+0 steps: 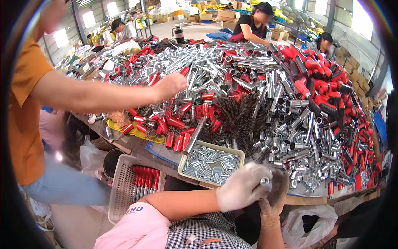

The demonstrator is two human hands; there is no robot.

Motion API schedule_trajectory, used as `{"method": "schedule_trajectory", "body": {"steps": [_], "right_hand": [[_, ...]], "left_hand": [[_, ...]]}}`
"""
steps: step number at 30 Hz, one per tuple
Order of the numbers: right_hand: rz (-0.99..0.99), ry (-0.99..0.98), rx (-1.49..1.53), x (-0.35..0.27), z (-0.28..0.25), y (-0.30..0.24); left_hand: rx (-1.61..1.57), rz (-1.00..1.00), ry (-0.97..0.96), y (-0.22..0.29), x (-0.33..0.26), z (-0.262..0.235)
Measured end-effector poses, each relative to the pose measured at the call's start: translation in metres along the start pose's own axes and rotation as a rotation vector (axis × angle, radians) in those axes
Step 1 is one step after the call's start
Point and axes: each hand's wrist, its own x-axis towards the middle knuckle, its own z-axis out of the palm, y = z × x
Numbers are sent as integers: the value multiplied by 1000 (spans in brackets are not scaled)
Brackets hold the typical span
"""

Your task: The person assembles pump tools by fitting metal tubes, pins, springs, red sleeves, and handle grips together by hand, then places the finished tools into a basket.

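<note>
Chrome tube end gleams between gloved hands.

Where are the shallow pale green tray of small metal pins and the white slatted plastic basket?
Pale green tray (185,162), head view, its left rim.
White plastic basket (122,186), head view, its slatted left wall.

White glove, pink sleeve cover, checked apron.

table, chrome tubes, red grips
</note>
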Motion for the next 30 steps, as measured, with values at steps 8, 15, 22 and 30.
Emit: {"method": "schedule_trajectory", "body": {"steps": [8, 15, 22, 30], "right_hand": [[96, -46, -234, -3, 16, -9], [598, -218, -386, 24, 22, -41], [282, -132, -831, 14, -3, -6], [200, -80, -925, 14, 6, 14]], "left_hand": [[-129, -144, -54, -3, 9, 15], [401, -192, -96, -45, -4, -59], [1109, -715, -69, -70, -22, -140], [1149, -776, -293, -118, -8, -140]]}}
